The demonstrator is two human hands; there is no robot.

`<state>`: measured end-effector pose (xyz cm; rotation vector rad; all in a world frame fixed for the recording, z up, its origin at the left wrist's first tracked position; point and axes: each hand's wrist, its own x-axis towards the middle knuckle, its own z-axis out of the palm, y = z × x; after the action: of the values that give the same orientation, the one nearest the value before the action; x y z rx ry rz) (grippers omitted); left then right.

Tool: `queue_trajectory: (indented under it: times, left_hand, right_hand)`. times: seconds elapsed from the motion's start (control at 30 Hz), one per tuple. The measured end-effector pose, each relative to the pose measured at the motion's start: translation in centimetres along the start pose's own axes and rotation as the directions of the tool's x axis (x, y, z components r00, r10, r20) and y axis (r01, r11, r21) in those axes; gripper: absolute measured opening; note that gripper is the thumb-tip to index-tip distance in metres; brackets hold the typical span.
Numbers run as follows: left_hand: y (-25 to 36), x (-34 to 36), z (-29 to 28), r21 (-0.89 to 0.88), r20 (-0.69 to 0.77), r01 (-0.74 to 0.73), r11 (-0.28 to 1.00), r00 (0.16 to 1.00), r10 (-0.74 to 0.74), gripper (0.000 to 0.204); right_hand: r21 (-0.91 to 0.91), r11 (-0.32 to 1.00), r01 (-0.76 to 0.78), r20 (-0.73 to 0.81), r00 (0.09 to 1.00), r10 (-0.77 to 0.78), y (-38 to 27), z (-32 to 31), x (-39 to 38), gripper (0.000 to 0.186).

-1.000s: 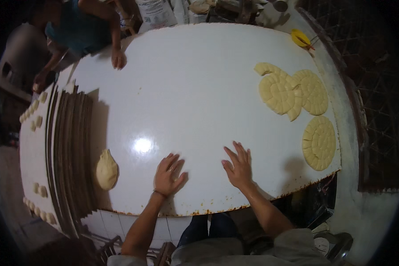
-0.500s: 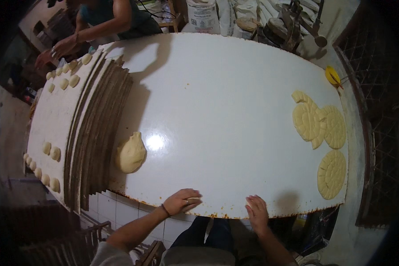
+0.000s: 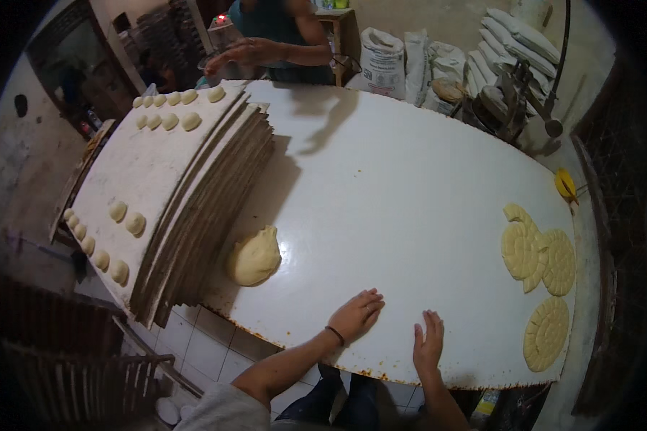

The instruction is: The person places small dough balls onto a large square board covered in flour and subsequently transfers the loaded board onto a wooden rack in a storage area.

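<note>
My left hand (image 3: pixel 358 316) rests over the white tabletop (image 3: pixel 381 215) near its front edge, fingers stretched out, holding nothing. Beside it on the right, my right hand (image 3: pixel 428 341) is also empty, with its fingers extended and thumb apart. A smooth lump of pale dough (image 3: pixel 255 258) lies to the left of my hands, by a stack of boards. Toward the right end lie flat dough rounds scored into pieces: one round (image 3: pixel 545 335) near the front, another round (image 3: pixel 558 262) behind it, and a round with a curved strip (image 3: pixel 519 250) touching that one.
A tall stack of boards (image 3: pixel 216 208) fills the left end, its floured top board (image 3: pixel 144 158) carrying several dough balls (image 3: pixel 135 223). Across the table a person (image 3: pixel 280 50) stands near the stack. A yellow scoop-like item (image 3: pixel 566 185) sits at the right edge; white sacks (image 3: pixel 382 61) stand behind.
Both my hands have moved from the front edge farther in over the tabletop. The view has shifted left, and the other person's arms have changed position. The dough looks unmoved.
</note>
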<state>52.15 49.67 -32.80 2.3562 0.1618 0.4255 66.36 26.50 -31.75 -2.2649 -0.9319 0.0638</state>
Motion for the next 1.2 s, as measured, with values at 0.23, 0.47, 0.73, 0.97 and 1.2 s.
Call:
queue_trajectory:
  times: [0.23,0.47,0.73,0.97,1.2]
  left_hand:
    - [-3.5,-4.5,-3.9,-0.027,0.153,-0.005,1.0,0.988,0.009,0.026]
    - [-4.1,-9.5,-1.5,-0.083,0.033,-0.141,0.987,0.989,0.144,0.029]
    - [0.0,-5.1,0.9,-0.024,-0.033,-0.049,0.999,0.998,0.048,0.024]
    - [0.6,0.1,1.1,0.071,-0.371,0.238,0.969,0.908,-0.196,0.025]
    - [2.1,-4.6,-0.2,-0.027,-0.178,0.172,0.985,0.968,-0.174,0.018]
  right_hand:
    - [0.073,0.996,-0.042,0.025,0.999,0.041,2.7,-4.0,-2.2,0.037]
    - [0.037,0.991,-0.125,0.303,0.947,0.109,4.6,-5.1,-6.5,0.035]
    - [0.084,0.984,0.159,0.254,0.951,-0.176,6.8,-2.5,-5.8,0.04]
    - [0.062,0.97,0.233,0.128,0.962,-0.24,1.6,-1.8,-0.7,0.042]
    - [0.13,0.991,0.028,0.121,0.992,-0.043,0.5,-2.7,-1.0,0.043]
